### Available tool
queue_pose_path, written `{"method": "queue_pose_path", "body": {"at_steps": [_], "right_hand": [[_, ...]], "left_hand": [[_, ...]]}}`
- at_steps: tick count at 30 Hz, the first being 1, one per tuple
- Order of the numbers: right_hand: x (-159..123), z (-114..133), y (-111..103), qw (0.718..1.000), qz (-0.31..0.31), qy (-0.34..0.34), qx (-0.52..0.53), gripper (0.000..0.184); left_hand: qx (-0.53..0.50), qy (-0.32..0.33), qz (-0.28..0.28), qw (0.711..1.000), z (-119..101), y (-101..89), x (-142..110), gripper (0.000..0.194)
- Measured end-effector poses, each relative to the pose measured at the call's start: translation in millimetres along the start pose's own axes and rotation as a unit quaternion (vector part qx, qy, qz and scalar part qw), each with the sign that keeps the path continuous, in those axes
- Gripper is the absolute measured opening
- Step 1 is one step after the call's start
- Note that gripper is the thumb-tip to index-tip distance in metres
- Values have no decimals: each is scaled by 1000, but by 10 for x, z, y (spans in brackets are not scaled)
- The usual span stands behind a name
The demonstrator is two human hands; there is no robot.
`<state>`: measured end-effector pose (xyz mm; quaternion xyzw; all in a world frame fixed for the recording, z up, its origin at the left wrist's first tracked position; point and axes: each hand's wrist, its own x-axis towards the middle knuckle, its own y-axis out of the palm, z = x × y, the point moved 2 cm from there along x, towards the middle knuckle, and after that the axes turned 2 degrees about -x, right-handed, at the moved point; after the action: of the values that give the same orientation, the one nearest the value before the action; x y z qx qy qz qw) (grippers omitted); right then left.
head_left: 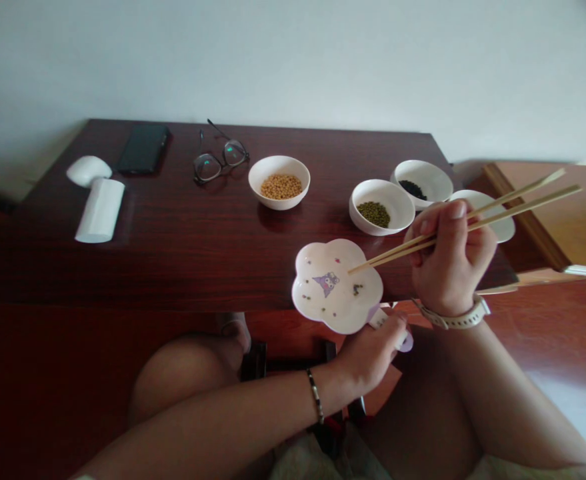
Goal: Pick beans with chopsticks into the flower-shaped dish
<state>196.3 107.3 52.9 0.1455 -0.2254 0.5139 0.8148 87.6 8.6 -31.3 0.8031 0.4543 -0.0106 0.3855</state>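
A white bowl [279, 162] of yellow soybeans [281, 187] sits well filled. The left hand [370, 353] clamps the handle of a flower-shaped plastic dish [333, 313] at the table's edge, a few green beans [357, 289] scattered on it. Beyond, a white bowl [397, 207] of mung beans [373, 214] and another [430, 177] of black beans [413, 190] hold plenty more. The right hand [453, 260] pinches bamboo chopsticks [403, 243], their tips close together over the dish, nothing visible between them.

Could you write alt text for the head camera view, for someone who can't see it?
A person's right hand holds wooden chopsticks with their tips over a white flower-shaped dish scattered with a few green beans, which the left hand grips by its handle. White bowls of yellow and green beans sit behind on a dark wooden table.
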Motion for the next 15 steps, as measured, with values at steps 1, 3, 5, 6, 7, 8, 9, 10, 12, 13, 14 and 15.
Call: {"method": "queue_pose_path", "body": {"at_steps": [1,3,5,6,7,8,9,10,12,13,14,15], "right_hand": [[-6,3,0,1000,3,2,-2,47],[-16,6,0,1000,5,4,-5,47],[-26,4,1,1000,5,4,-4,47],[-31,1,2,1000,6,5,-4,47],[-37,-4,3,1000,9,7,-6,47],[-43,-8,5,1000,12,11,-8,46],[-51,-12,7,1000,16,14,-14,46],[-61,-14,9,999,18,17,-21,46],[-81,-13,14,999,22,23,-37,47],[-92,-10,17,998,24,26,-44,47],[-102,-6,21,998,28,29,-50,47],[-110,-3,24,997,33,33,-56,48]], "left_hand": [[3,0,0,1000,-5,2,0,36],[12,0,3,1000,-16,7,1,38],[7,0,10,1000,-25,15,0,39],[-1,-1,15,1000,-27,19,1,38],[-10,-2,19,1000,-29,24,2,38],[-17,-1,22,1000,-29,27,5,37],[-21,0,25,999,-29,31,7,38],[-21,3,27,999,-29,33,10,38],[-17,4,25,1000,-30,34,15,38],[-15,2,22,1000,-31,33,15,38],[-11,-2,18,1000,-35,32,14,38],[-7,-4,16,1000,-41,31,12,38]]}}
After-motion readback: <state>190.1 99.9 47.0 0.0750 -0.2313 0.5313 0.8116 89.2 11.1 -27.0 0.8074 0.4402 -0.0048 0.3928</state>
